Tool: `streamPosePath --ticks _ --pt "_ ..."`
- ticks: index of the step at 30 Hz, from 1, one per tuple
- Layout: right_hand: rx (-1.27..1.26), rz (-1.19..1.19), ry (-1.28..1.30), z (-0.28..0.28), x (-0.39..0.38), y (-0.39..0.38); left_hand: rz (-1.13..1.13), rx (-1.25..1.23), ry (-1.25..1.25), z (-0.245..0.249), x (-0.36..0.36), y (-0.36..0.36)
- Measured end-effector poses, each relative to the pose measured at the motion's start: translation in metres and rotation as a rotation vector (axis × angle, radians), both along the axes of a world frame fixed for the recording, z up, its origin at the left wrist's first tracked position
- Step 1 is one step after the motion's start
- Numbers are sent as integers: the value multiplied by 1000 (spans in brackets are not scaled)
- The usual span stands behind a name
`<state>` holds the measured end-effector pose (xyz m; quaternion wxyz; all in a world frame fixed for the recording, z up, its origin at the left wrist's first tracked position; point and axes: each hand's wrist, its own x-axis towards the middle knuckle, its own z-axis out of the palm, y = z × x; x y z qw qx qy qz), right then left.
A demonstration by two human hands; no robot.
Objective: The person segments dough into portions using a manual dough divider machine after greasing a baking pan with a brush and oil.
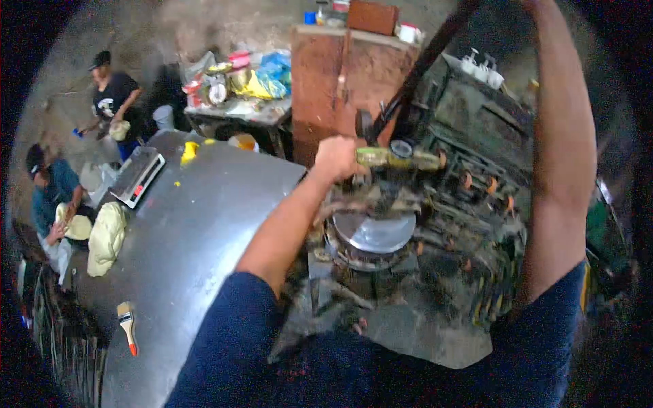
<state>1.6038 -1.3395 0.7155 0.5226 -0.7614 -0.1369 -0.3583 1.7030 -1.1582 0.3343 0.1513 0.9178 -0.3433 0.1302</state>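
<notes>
Fingers of your left hand [337, 158] clench the left end of the greenish bar [401, 160], just beyond the round metal plate [374, 234]; your right hand's grip, out of view, cannot be told.

Left hand [337, 158] on the machine [462, 234]
I see it gripping the yellowish bar [398, 159], near the shiny round plate [374, 233].
</notes>
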Motion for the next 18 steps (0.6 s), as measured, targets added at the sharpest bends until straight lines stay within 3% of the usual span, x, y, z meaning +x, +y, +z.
streamPosePath --ticks 1,2,3,4,5,6,7,8,9,10,12,13,15,16,18 --pt "-2 352 32 -12 -30 -14 6 103 66 -11 17 -4" --pt "16 701 55 -26 -58 -25 -56 30 129 -23 32 -9" --pt "139 188 -72 -65 -94 -7 -181 -131 250 -14 25 -7" --pt "234 -328 -197 -107 -137 26 -423 -462 121 -26 34 -25" --pt "567 -97 -369 -137 -176 76 -575 -779 27 -3 10 -42" --pt "489 57 -308 -177 -220 27 -569 -904 -56 16 -30 -51" --pt "408 204 -239 -217 -263 -22 -778 -805 -173 36 -46 -68" --pt "204 198 -262 -252 -288 29 -890 -638 55 48 -85 -73" --pt "145 94 -332 -291 -310 49 -984 -384 -95 53 -130 -79" --pt "90 -21 -399 -330 -332 69 -815 -150 99 67 -183 -63" --pt "-105 -160 -497 -375 -359 84 -1077 -393 -49 33 -242 -58" --pt "-246 -175 -542 -381 -363 80 -994 -568 -163 24 -246 -59" --pt "-127 -62 -600 -400 -362 70 -944 -481 -111 23 -253 -59" --pt "-70 -5 -631 -410 -362 66 -972 -654 -266 6 -255 -67" --pt "-246 271 -1000 -422 -344 52 -1069 -939 -200 -16 -254 -74"
